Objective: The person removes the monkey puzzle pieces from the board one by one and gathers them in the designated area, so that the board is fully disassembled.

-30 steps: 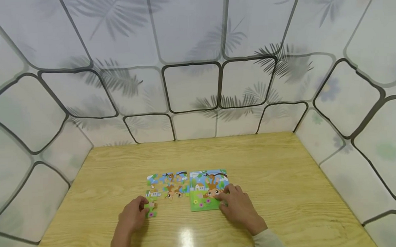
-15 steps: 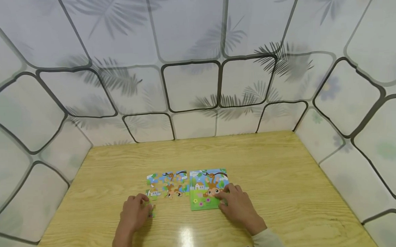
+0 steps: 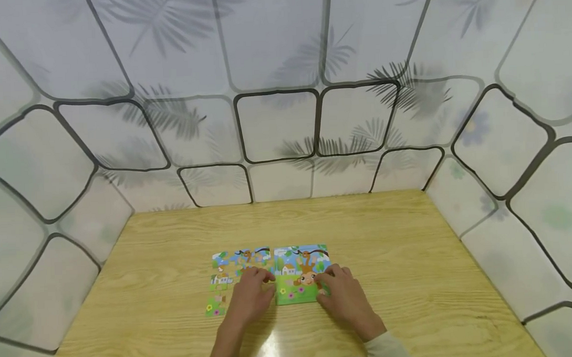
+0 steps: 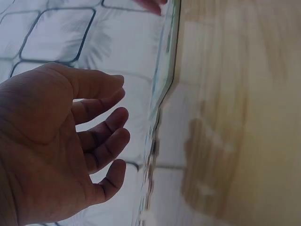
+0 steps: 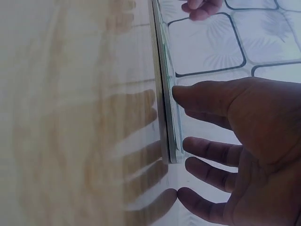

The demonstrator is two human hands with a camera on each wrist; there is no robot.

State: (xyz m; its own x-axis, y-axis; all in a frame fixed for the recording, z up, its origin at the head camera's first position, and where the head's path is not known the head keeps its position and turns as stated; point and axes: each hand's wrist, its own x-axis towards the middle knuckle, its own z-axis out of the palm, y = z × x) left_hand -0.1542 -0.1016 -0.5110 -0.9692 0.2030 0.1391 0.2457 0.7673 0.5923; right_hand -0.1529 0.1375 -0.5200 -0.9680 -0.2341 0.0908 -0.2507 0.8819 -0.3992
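Note:
In the head view my left hand (image 3: 250, 298) hovers at the near left edge of a square monkey picture board (image 3: 283, 299). Nothing shows between its loosely bent fingers in the left wrist view, where the thumb and index tips lie close together. My right hand (image 3: 343, 297) rests at the board's lower right, its thumb and fingertips at the board, some fingers nearly straight. Left of the board lie matching jigsaw pieces (image 3: 220, 279), set out in rows; my left hand hides some. Flower pieces (image 3: 216, 307) form the nearest row's left end.
Wooden tabletop (image 3: 387, 238) extends around the puzzle, with a bright glare spot near its front. Pale patterned walls (image 3: 284, 126) enclose its back and both sides.
My left hand has left the lower-left flower pieces and moved right to the board's edge, uncovering the yellow-flower piece. The right hand has barely shifted on the board.

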